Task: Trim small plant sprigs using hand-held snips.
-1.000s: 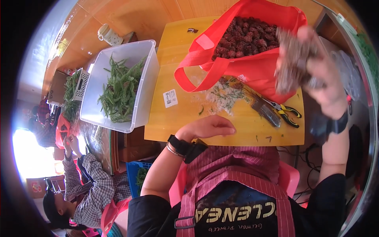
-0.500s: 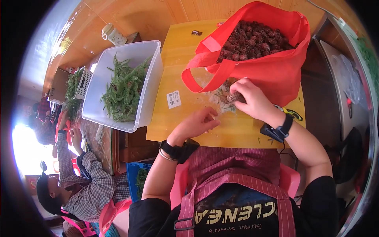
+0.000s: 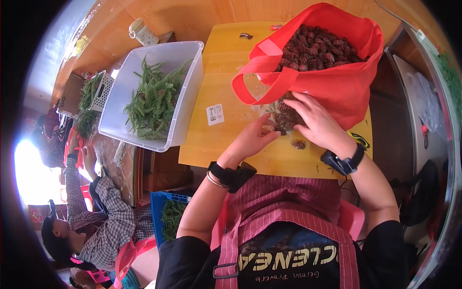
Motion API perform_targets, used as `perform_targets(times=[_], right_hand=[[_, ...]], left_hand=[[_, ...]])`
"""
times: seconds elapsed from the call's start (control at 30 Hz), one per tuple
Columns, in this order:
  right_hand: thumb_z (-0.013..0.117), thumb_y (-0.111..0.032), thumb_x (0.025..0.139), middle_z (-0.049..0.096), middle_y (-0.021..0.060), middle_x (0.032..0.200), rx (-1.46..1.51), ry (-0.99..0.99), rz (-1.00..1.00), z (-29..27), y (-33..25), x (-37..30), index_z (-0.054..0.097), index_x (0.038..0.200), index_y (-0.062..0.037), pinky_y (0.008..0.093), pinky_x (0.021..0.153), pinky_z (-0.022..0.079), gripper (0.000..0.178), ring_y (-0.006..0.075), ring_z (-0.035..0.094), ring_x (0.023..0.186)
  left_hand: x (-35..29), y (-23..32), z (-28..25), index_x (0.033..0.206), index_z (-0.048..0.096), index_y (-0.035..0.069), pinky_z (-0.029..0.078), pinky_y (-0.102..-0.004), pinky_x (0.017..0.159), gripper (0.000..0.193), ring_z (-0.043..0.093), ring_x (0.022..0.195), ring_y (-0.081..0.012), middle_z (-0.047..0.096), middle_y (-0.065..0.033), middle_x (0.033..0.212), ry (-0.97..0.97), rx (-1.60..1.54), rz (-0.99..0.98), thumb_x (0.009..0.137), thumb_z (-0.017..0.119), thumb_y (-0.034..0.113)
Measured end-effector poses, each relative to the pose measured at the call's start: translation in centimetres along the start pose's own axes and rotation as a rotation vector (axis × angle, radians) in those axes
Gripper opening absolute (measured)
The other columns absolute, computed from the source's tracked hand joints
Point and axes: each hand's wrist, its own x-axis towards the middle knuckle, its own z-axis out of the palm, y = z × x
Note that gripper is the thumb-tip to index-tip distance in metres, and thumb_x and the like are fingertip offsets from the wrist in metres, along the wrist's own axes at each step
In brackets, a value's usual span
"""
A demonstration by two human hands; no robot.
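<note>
Right hand (image 3: 321, 121) splayed at rough, scaly cones (image 3: 288, 119); left hand (image 3: 250, 140) loosely curled, grip unclear. Soft red bag (image 3: 337, 91), far right.

Everything was borne by a yellow wooden tabletop (image 3: 224, 62). Its far right part was taken up by a red fabric tote bag (image 3: 332, 94), set upright. A cluster of brown pinecones (image 3: 287, 119) was gathered just in front of the bag, and a lone pinecone (image 3: 298, 144) was set nearer the front edge. Yellow-and-black pliers (image 3: 362, 138) were largely hidden at the right, only part of the handles being exposed. A white printed label (image 3: 215, 114) was laid flat left of centre; a small dark wrapper (image 3: 246, 35) was left near the far edge.
</note>
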Motion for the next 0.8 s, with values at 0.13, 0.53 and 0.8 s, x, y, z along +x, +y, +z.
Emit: perform_targets(times=[0.13, 0.53, 0.8], right_hand=[[0.063, -0.005, 0.074, 0.053, 0.0127, 0.107, 0.091, -0.101, 0.082, -2.1, -2.3, -1.8, 0.055, 0.105, -0.0053, 0.0381, 0.082, 0.046, 0.032, 0.0284, 0.056, 0.098], [0.057, 0.000, 0.084, 0.056, 0.0023, 0.068, 0.327, -0.055, 0.235, -6.4, -4.5, -6.5, 0.058, 0.083, 0.0038, 0.0208, 0.062, 0.041, 0.005, 0.0067, 0.052, 0.067], [0.054, -0.003, 0.087, 0.052, 0.0029, 0.072, 0.304, -0.186, 0.135, -7.0, -5.2, -7.5, 0.051, 0.080, 0.0012, 0.0201, 0.061, 0.038, 0.009, 0.0062, 0.048, 0.066]], left_hand=[[-3.2, 1.2, -1.4, 0.132, 0.037, -0.001, 0.047, -0.0261, 0.080, 0.052, 0.057, 0.093, -0.0147, 0.054, -0.0111, 0.115, 0.073, -0.026, 0.026, 0.087, 0.059, 0.010], [-26.2, 6.9, -10.4, 0.126, 0.046, 0.003, 0.046, -0.0243, 0.084, 0.040, 0.058, 0.096, -0.0125, 0.061, -0.0082, 0.107, 0.278, 0.042, -0.015, 0.091, 0.053, 0.018], [-42.7, -4.4, -11.6, 0.124, 0.048, 0.005, 0.051, -0.0298, 0.076, 0.044, 0.058, 0.093, -0.0133, 0.058, -0.0062, 0.105, 0.543, -0.112, -0.709, 0.090, 0.056, 0.031]])
